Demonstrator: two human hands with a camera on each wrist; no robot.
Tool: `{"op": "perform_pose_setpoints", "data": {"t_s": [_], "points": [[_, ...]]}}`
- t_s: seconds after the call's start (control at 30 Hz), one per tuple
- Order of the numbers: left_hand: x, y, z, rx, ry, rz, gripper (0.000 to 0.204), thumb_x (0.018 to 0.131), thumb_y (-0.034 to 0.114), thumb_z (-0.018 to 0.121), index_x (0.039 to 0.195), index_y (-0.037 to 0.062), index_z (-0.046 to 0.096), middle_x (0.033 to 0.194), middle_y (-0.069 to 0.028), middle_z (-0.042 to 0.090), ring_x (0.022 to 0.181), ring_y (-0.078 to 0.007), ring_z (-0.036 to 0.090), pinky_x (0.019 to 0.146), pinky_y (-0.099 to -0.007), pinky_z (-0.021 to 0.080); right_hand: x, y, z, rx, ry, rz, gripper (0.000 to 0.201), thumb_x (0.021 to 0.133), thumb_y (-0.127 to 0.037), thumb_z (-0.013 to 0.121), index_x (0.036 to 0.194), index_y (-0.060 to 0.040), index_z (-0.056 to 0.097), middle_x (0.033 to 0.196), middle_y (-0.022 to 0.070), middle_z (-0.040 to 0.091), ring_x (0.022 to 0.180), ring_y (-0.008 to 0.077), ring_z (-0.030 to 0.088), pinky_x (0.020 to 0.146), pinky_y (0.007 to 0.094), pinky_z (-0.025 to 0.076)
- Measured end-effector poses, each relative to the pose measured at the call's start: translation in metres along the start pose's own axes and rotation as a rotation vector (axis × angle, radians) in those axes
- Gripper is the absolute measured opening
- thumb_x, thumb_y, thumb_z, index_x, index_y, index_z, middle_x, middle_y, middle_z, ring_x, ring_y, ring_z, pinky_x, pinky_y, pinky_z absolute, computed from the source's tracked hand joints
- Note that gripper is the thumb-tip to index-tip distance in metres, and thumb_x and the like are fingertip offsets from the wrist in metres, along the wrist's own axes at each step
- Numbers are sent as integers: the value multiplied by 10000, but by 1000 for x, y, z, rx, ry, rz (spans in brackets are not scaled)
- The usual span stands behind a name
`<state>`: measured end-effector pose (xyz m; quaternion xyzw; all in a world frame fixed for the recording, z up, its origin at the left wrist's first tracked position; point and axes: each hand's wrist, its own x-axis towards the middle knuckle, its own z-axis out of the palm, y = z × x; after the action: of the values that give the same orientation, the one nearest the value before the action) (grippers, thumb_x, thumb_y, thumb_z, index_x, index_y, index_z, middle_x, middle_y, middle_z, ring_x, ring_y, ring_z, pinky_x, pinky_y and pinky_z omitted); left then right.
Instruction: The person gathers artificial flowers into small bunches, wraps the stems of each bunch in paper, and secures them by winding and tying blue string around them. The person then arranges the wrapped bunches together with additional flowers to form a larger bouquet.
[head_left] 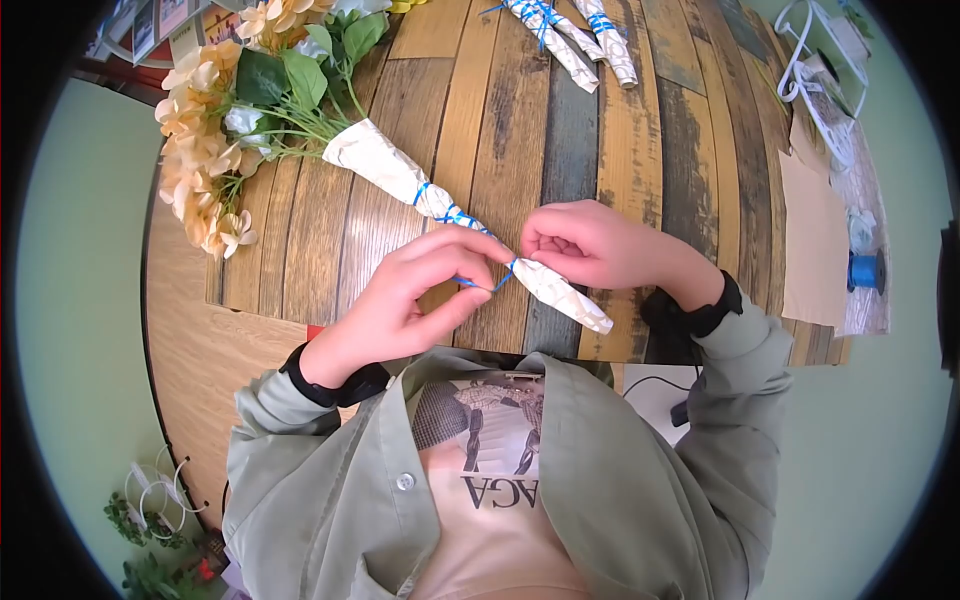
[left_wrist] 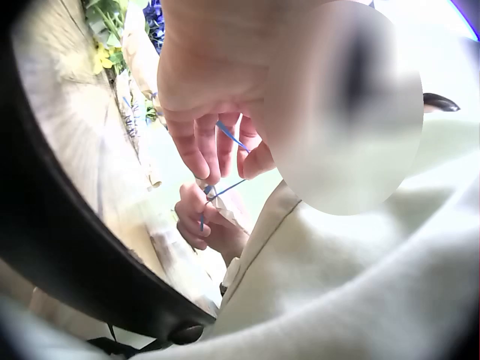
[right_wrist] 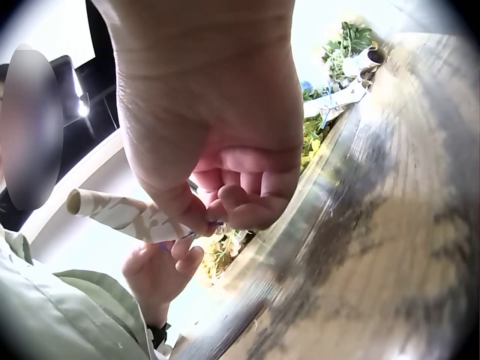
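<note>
A bouquet of peach flowers (head_left: pixel 195 130) lies on the wooden table, its stems wrapped in a patterned white paper cone (head_left: pixel 375 155). Blue ribbon (head_left: pixel 505 277) winds criss-cross down the cone to a narrow spot between the hands. Below that spot the paper tail (head_left: pixel 560 295) points toward the table's near edge. My left hand (head_left: pixel 425 285) holds a strand of the ribbon at thumb and fingers, a fingertip right at the wrap. With curled fingers, my right hand (head_left: pixel 590 245) pinches the ribbon at the tie from the other side. In the right wrist view the paper tail (right_wrist: pixel 124 214) sticks out beside the thumb.
More paper-wrapped bundles (head_left: pixel 570 40) with blue ribbon lie at the table's far side. On the right are brown paper (head_left: pixel 810 235), a spool of blue ribbon (head_left: pixel 866 272) and a white wire frame (head_left: pixel 800 75). The near table edge runs just before the person's body.
</note>
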<state>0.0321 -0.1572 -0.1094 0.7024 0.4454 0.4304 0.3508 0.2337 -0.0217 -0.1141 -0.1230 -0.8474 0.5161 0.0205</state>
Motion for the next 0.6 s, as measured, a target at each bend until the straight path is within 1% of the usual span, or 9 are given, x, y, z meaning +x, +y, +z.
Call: {"op": "perform_pose_setpoints", "data": {"t_s": [0.07,0.13,0.27,0.33,0.37,0.43,0.53,0.57,0.6], "points": [[5,-2,3,-27,-1,-9,43,843,48,604,866,17,587,914,-95,631,882,-246,591,783,-334,454,3,6,1,44,-33,20,74,849,-105,545,830,-34,546,727,120,539,659,277,551,573,373,403],[5,-3,3,-54,-4,-18,42,851,50,592,879,18,585,918,-100,639,884,-250,598,780,-336,458,4,14,3,-156,-42,-82,126,848,-137,532,775,-35,527,670,140,528,636,304,542,552,391,390],[3,-8,4,-14,-45,-65,46,869,56,567,893,18,580,885,-97,628,845,-259,596,765,-337,459,0,10,-2,-246,5,-112,142,837,-145,540,736,-45,528,636,143,520,610,320,533,529,399,383],[2,-11,7,-12,-57,-70,50,874,59,562,896,18,580,882,-95,624,839,-262,593,761,-337,458,3,19,-1,-324,43,-261,137,824,-132,549,714,-53,530,607,127,510,590,314,531,511,404,375],[1,-12,8,23,-76,-40,55,876,63,560,901,19,583,882,-92,619,836,-268,589,763,-340,457,5,20,-3,-321,45,-259,137,824,-132,549,714,-53,530,607,127,510,590,314,531,511,404,375],[1,-15,10,58,-99,-6,60,879,66,558,906,20,587,882,-89,614,834,-274,584,765,-342,455,9,21,-9,-320,-52,-162,155,832,-153,557,714,-55,533,609,130,514,596,319,533,517,404,376],[-2,-16,13,12,-78,-52,53,878,63,569,903,18,583,903,-93,610,789,-236,591,723,-316,464,11,22,-10,-220,14,-172,152,845,-165,564,749,-52,530,627,132,520,604,320,535,530,403,382],[-2,-14,15,-1,26,-121,54,873,58,579,906,16,574,882,-91,613,746,-208,588,687,-295,464,10,17,-11,-222,15,-172,152,845,-165,564,749,-52,530,627,132,520,604,320,535,530,403,382],[0,-11,16,-14,133,-190,61,869,54,590,909,14,566,861,-89,615,704,-180,585,652,-273,464,8,8,-12,-188,63,-90,146,853,-167,564,773,-51,528,652,133,528,625,317,540,546,403,389]]}}
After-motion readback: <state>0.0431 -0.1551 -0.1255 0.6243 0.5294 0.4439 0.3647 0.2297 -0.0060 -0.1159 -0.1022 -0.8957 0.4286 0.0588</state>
